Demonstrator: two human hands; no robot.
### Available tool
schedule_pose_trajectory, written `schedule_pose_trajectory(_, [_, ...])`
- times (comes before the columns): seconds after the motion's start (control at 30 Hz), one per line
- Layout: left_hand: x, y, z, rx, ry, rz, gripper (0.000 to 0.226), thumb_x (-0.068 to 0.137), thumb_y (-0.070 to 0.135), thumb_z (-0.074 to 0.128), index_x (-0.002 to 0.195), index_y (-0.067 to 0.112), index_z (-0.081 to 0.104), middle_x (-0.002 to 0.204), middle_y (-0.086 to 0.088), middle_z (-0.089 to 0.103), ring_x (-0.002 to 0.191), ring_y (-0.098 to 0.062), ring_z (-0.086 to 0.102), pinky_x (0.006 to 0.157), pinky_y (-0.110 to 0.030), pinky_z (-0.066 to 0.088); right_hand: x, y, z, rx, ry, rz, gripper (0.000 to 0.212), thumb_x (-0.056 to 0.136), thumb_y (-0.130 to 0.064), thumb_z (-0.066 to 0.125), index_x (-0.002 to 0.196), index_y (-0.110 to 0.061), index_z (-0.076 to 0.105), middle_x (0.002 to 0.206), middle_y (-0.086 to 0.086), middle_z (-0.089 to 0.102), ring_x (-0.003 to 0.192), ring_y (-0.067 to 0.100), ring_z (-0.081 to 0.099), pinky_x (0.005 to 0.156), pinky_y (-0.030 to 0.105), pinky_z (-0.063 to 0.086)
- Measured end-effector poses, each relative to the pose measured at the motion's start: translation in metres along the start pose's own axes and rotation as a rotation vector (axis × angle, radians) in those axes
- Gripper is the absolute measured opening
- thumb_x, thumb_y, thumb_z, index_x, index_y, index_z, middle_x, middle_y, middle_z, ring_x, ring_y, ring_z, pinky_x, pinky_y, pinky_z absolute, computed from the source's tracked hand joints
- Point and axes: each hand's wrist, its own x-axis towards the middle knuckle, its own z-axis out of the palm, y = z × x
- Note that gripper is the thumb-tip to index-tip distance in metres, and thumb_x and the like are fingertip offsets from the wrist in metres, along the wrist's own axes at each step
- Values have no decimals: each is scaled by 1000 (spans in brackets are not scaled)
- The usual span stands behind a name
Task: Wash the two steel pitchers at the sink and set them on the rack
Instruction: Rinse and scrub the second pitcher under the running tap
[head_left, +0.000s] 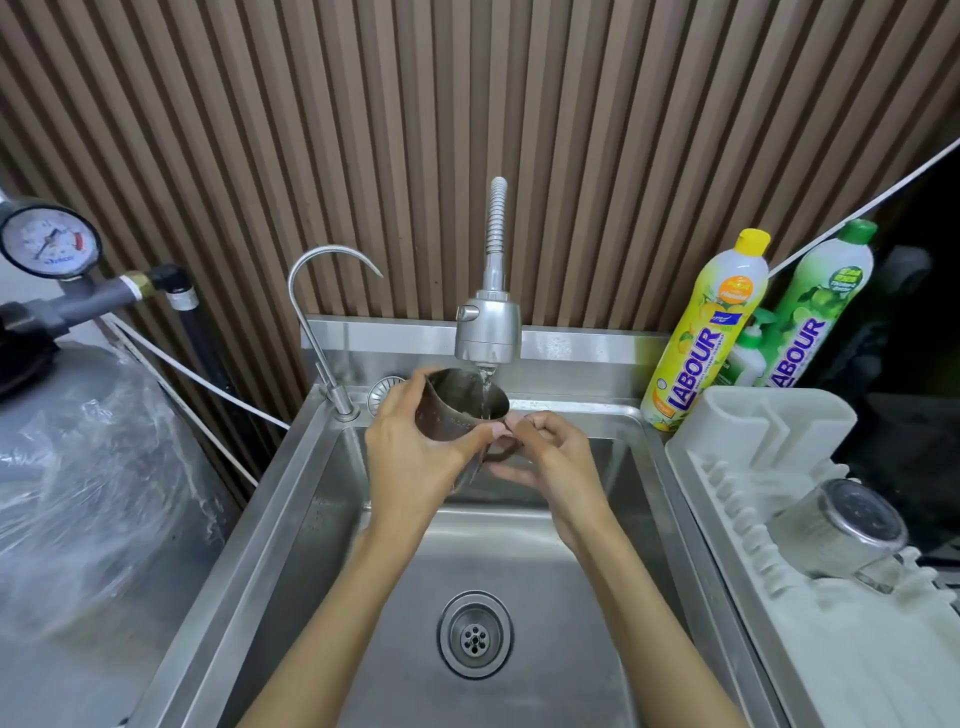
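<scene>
Steel pitcher is up under the running faucet, tilted, high over the sink, and we've got both hands on it. Our left hand wraps the body, while our right hand curls its fingers round the handle. It's rigid steel, likely light but gaining weight as it fills, and wet metal looks slick. We judge the handle the surest hold, with a palm steadying the wall. The second pitcher lies on its side on the rack.
</scene>
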Motion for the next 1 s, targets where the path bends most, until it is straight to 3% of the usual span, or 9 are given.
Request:
schedule_pose_trajectory(0.13, [-6,2,-5,68,6,-108,45,59,57,78,88,25,65,77,11,62,71,2,55,67,5,33,-7,-10,5,-262,157,-4,26,85,-24,65,74,-3,54,72,9,59,65,16,65,50,32,58])
schedule_pose_trajectory(0.23, [-7,-1,-7,-80,-178,-304,33,59,60,76,65,31,63,53,19,63,59,18,55,58,4,35,-11,-27,6,-679,289,-134,31,80,-35,68,66,-10,56,68,6,66,68,26,67,65,43,58])
schedule_pose_trajectory(0.37, [-3,-8,-7,-263,-428,-389,39,61,59,77,87,30,74,83,16,75,86,4,66,69,-2,43,-25,-44,10,-1005,349,-340,27,83,-36,63,80,-9,61,81,9,69,84,28,61,71,32,44])
schedule_pose_trajectory(0.47, [1,-4,0,-501,-461,-381,33,75,17,75,107,18,68,103,4,74,104,-10,66,81,-9,48,-27,-42,8,-910,365,-442,23,83,-30,65,79,-9,59,81,9,70,82,27,64,74,35,50])
schedule_pose_trajectory(0.57, [4,1,5,-535,-329,-302,47,69,7,80,112,13,63,106,1,72,104,-10,65,92,-21,50,-16,-30,7,-609,306,-387,19,82,-20,68,70,-20,53,85,-1,70,84,18,67,80,36,54])
schedule_pose_trajectory(0.67, [7,3,3,-376,-151,-141,61,55,20,89,110,17,61,105,0,69,100,-12,64,93,-24,49,-4,-16,8,-181,164,-236,23,84,-8,64,68,-14,50,97,-3,69,87,7,67,84,30,55])
schedule_pose_trajectory(0.77, [5,6,-5,-112,-37,17,66,51,31,91,109,15,63,99,1,62,89,-6,57,80,-2,39,0,-3,6,60,47,-68,16,87,-5,60,74,-4,51,97,13,66,88,18,66,79,34,59])
schedule_pose_trajectory(0.93, [-5,5,-11,140,18,-53,81,46,77,68,104,21,67,88,4,57,84,-13,57,75,-17,42,-12,0,7,11,67,14,21,86,-13,63,68,-6,54,69,6,67,67,17,69,59,40,60])
schedule_pose_trajectory(1.0, [-9,6,-11,61,-41,-163,51,51,71,70,85,33,67,78,10,61,77,-5,60,67,-10,41,-15,-9,6,-159,146,-1,24,82,-18,69,67,-7,54,70,6,67,62,15,70,53,38,60])
